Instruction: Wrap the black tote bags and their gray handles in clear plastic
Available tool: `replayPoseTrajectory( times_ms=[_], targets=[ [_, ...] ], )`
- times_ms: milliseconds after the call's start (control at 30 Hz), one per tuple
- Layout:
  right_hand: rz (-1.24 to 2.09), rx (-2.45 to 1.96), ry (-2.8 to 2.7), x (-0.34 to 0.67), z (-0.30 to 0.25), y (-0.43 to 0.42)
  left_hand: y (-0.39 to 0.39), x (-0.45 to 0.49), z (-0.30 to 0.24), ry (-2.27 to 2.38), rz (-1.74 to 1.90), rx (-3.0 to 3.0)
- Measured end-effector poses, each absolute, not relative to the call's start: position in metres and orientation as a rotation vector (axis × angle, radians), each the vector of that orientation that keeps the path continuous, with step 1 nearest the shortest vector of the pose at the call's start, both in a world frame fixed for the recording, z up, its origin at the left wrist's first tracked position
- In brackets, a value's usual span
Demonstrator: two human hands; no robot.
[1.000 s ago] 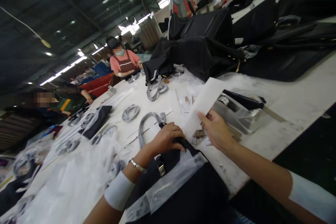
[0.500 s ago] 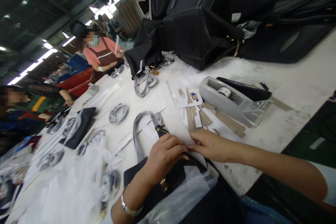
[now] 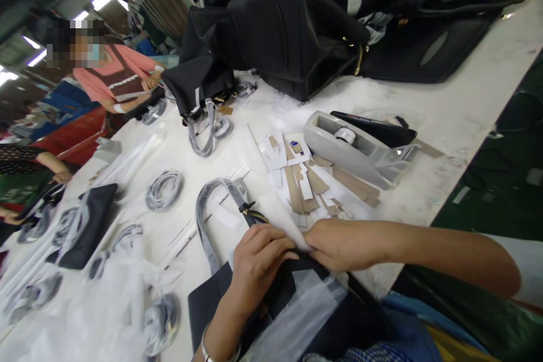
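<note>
the right hand point(image 3: 339, 240) held the white sheet point(image 3: 291, 225) up over the scraps point(image 3: 305, 181) a second ago; now both are down at the top edge of the dark bag point(image 3: 335, 322), which lies in front of the person. its fingertips are hidden, so i cannot tell whether they pinch the sheet. the left hand point(image 3: 258, 266) remains on the bag, fingers bent and close together, its grip unclear. the tape dispenser point(image 3: 352, 150), partly covered earlier, shows beside the scraps.

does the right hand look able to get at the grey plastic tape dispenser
Probably yes: only flat brown and white paper strips lie between the dispenser and the right hand at the black handbag.
</note>
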State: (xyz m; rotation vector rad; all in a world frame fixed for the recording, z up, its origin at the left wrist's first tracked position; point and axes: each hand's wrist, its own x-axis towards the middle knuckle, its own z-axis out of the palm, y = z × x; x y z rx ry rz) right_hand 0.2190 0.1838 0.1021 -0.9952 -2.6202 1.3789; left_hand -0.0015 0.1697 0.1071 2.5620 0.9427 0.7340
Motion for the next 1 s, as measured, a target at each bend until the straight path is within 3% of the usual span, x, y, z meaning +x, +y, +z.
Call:
replayPoseTrajectory(
  times_ms=[200, 400, 600, 1000],
  targets=[
    [1.218, -1.337, -2.053, 0.251, 0.099, 0.156, 0.173, -0.015, 0.109, 1.074, 0.842, 2.596],
    [1.918, -1.38, -1.719, 0.266, 0.084, 0.106, 0.175, -0.016, 0.104, 1.085, 0.88, 2.555],
    [2.537, -1.228, -1.173, 0.264, 0.075, 0.115, 0.175, -0.013, 0.104, 1.085, 0.966, 2.544],
    [2.24, -1.398, -1.451, 0.239, 0.058, 0.095, 0.175, -0.014, 0.103, 1.084, 1.0, 2.471]
  ],
)
